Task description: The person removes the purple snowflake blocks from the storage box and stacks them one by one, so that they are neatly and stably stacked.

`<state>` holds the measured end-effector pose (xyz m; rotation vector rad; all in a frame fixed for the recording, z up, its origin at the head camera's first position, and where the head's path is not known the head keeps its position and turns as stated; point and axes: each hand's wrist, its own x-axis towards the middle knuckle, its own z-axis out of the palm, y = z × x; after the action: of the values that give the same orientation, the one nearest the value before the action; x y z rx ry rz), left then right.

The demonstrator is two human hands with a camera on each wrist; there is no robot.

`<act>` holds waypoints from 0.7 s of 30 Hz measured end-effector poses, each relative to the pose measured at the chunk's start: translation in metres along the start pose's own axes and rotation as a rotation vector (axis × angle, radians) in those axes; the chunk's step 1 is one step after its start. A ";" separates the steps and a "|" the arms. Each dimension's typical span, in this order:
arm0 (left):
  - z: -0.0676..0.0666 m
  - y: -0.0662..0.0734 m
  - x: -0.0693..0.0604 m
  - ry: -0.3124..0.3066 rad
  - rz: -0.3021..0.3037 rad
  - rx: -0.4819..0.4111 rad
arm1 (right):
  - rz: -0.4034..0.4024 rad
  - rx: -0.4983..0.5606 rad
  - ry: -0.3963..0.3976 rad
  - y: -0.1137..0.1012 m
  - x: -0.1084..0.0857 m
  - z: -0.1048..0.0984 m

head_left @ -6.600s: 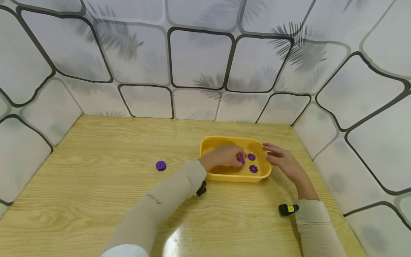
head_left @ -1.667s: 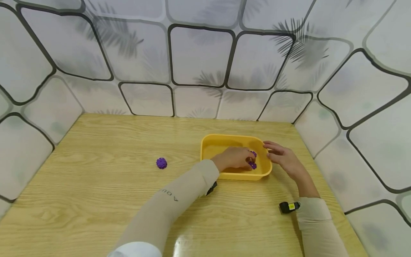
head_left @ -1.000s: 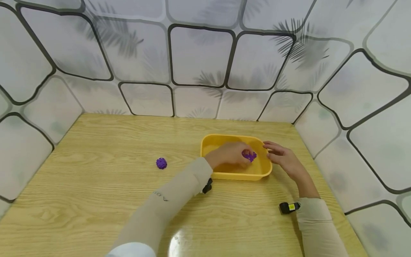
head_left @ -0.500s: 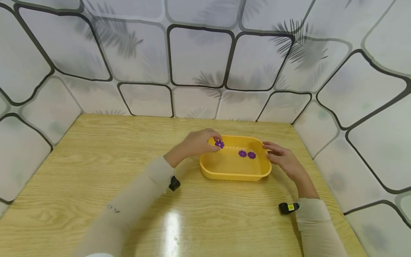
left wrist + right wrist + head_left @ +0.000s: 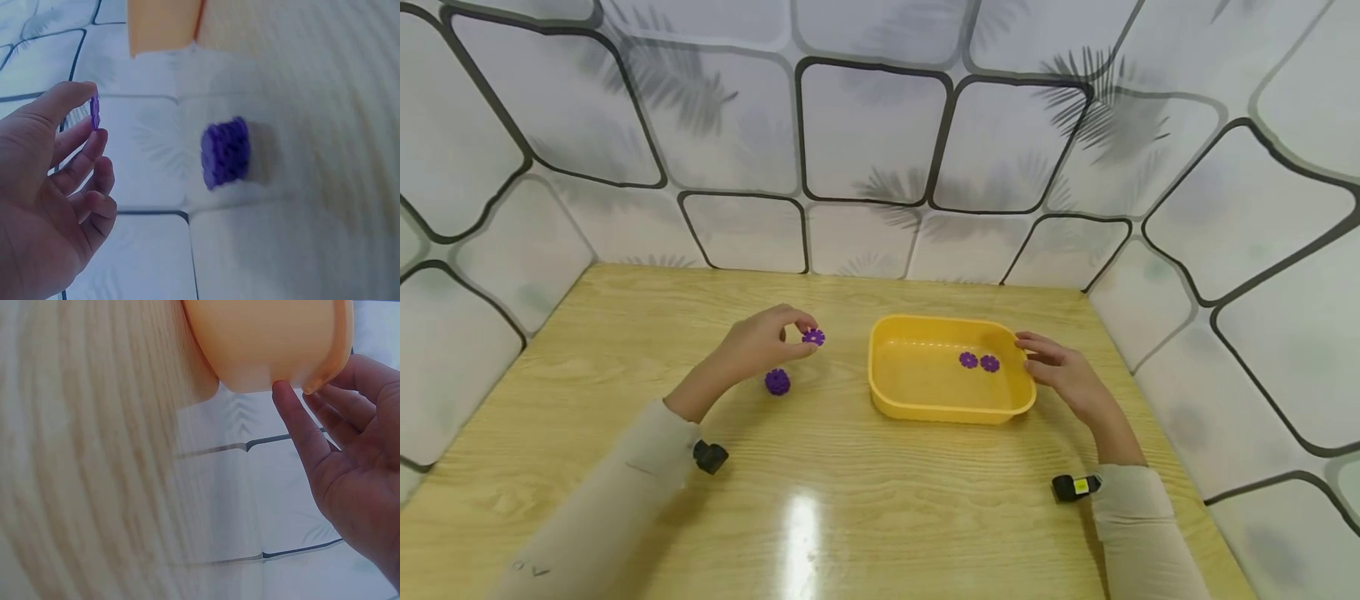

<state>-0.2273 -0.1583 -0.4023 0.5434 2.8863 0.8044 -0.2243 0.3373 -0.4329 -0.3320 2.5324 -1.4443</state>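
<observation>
My left hand (image 5: 765, 343) pinches a purple snowflake building disc (image 5: 813, 337) between thumb and fingertip, above the table. In the left wrist view the disc (image 5: 95, 112) shows edge-on. Just below that hand in the head view, a stack of purple discs (image 5: 777, 382) stands on the table; its layers show in the left wrist view's stack (image 5: 225, 153). Two more discs (image 5: 979, 362) lie apart from the stack, inside a yellow plastic bin (image 5: 917, 412). My right hand (image 5: 1066, 375) touches the bin's right end with relaxed fingers, one fingertip against the outer wall (image 5: 275, 353).
The wood-grain table (image 5: 880, 508) is bounded at the back and right by patterned white walls (image 5: 872, 133). Each wrist carries a small black camera, the left camera (image 5: 710, 457) and the right camera (image 5: 1067, 487).
My left hand has lifted one disc from the bin and moved it left over the table, near the stack. Two discs stay in the bin. The right hand has kept its place.
</observation>
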 end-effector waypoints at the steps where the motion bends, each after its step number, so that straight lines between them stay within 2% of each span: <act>1: 0.000 -0.004 -0.004 -0.003 -0.007 0.003 | 0.000 0.000 0.001 0.000 -0.001 -0.001; 7: 0.004 -0.026 -0.024 -0.047 -0.039 0.002 | 0.004 0.009 0.003 -0.001 -0.002 0.000; 13: 0.013 -0.044 -0.032 -0.091 -0.063 -0.006 | 0.004 0.019 0.002 -0.001 -0.002 0.000; 21: 0.017 -0.051 -0.038 -0.102 -0.074 -0.008 | 0.003 0.009 -0.004 -0.003 -0.002 0.000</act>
<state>-0.2046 -0.2042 -0.4429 0.4598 2.7909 0.7545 -0.2225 0.3366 -0.4299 -0.3287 2.5216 -1.4516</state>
